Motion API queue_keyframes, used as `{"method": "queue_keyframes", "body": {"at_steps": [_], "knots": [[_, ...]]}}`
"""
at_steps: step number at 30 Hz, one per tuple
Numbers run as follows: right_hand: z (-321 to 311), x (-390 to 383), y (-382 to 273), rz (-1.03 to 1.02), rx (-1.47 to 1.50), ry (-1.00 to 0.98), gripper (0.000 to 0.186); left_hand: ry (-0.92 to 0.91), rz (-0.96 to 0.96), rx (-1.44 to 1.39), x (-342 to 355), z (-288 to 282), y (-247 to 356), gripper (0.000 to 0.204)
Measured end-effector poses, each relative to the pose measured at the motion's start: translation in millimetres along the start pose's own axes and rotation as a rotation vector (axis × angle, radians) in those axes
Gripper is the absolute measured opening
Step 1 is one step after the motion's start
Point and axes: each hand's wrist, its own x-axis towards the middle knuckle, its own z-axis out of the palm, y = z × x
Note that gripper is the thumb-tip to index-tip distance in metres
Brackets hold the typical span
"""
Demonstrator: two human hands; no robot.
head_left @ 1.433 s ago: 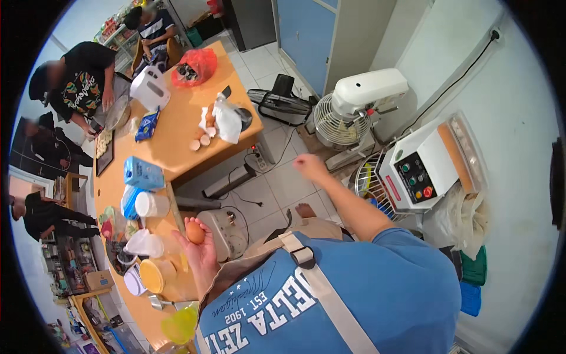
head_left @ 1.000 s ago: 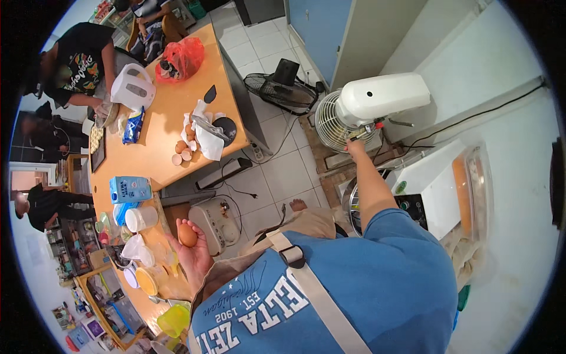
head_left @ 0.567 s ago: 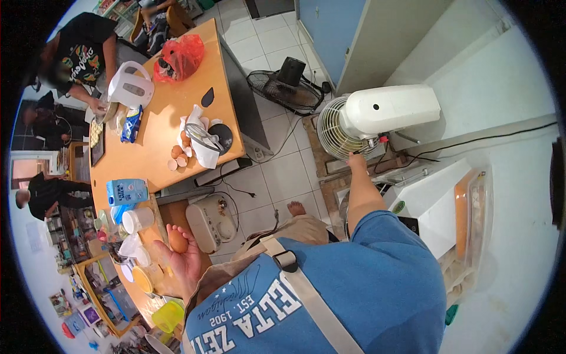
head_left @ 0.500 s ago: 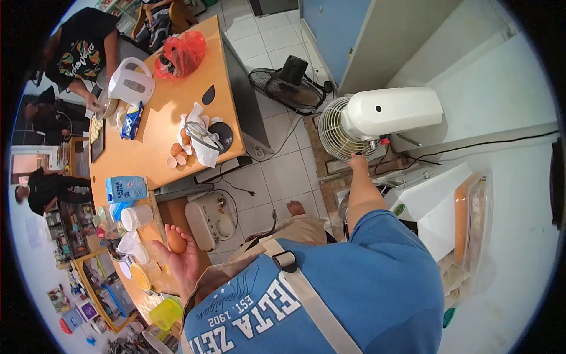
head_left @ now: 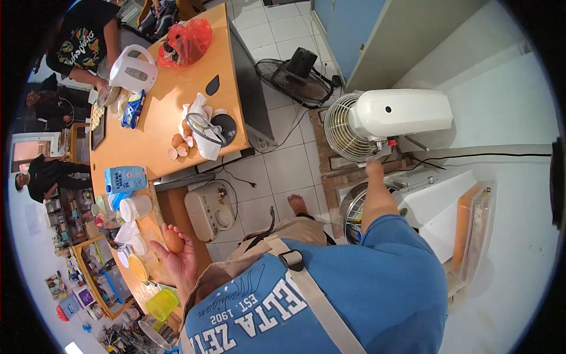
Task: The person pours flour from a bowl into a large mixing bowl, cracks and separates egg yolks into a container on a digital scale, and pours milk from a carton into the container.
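A brown egg point(head_left: 174, 241) rests in my left hand point(head_left: 184, 261), the fingers curled round it and the thumb apart. That hand is held palm up beside the table's near edge. My right arm stretches out to a large white stand mixer point(head_left: 407, 114). At the near rim of its round wire guard point(head_left: 345, 133), my right hand point(head_left: 374, 170) is closed, seemingly on the rim; the fingertips are partly hidden. A red knob point(head_left: 392, 142) sits just right of the hand. The mixer bowl's inside cannot be made out through the guard.
On the wooden table point(head_left: 171, 112) are eggshells point(head_left: 178, 152), a whisk point(head_left: 206, 128), a milk carton point(head_left: 125, 179), a white kettle point(head_left: 134, 69) and a red bag point(head_left: 187, 42). A fan point(head_left: 295, 79) and cables lie on the floor. A person point(head_left: 85, 44) works across the table.
The view has shifted slightly, so the mixer appears farther right. My right hand stays at the guard's near rim, and my left hand still holds the egg.
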Motion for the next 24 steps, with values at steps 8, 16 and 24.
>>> {"method": "queue_keyframes", "body": {"at_steps": [8, 16, 24], "knots": [[84, -102, 64, -0.464, -0.464, -0.439, 0.054, 0.013, -0.034, -0.122, -6, -14, -2, 0.057], [69, -134, -1, -0.630, -0.482, -0.425, 0.051, -0.056, 0.001, -0.229, -45, -68, 24, 0.056], [79, -195, -82, -0.868, -0.377, -0.247, 0.035, 0.160, 0.141, -0.321, -148, -163, 76, 0.053]]}}
